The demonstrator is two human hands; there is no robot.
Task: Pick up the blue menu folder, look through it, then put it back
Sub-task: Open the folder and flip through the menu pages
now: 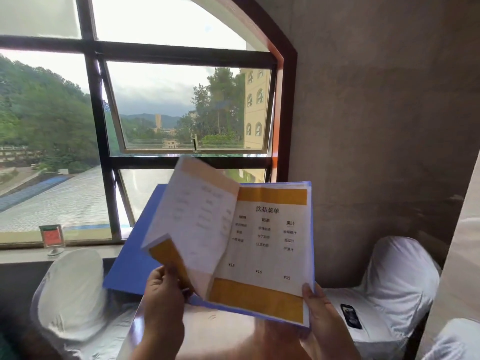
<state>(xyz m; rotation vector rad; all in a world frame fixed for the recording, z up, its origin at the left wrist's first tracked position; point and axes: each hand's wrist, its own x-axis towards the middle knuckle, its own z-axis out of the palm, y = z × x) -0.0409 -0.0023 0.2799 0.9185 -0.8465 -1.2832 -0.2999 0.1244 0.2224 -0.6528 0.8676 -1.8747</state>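
Note:
The blue menu folder [130, 258] is held open in the air in front of the window, above the table. Its right page [270, 245] shows printed text between two yellow bands. A middle page [192, 219] stands lifted and curved, partway over. My left hand [163, 294] pinches the lower corner of that lifted page. My right hand [320, 310] grips the folder's lower right corner, thumb on the page. The blue front cover spreads out to the left behind the lifted page.
A glossy brown table [220, 333] lies below the folder. Chairs in white covers stand at the left [70, 289] and right [397, 279]. A dark phone [350, 316] lies on the right chair's seat. A small red sign holder [52, 237] stands on the window sill.

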